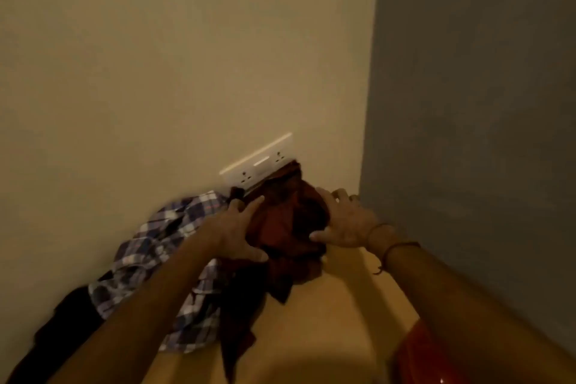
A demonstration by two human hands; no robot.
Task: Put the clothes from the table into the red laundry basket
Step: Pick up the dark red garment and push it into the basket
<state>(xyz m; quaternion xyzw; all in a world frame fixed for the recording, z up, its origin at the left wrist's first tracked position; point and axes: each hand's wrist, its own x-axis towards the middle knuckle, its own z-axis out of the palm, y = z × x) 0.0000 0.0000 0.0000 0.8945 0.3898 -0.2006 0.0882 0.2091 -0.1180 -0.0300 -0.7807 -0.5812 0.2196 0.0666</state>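
ok, both hands on the dark red garment point(286, 221), bunched over the table point(327, 321) by the wall. left hand point(240, 234) pressed to its left side, right hand point(346, 224) to its right, fingers spread and fairly straight, not clenched. plaid shirt point(149, 246) heaped just left, touching it. black garment point(68, 321) further left. red laundry basket point(417, 358) at lower right, apart from the bundle. wall socket plate point(258, 162) just behind.

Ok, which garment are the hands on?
The dark red garment, pressed between the left hand and the right hand; the checked shirt and the black garment lie further left.
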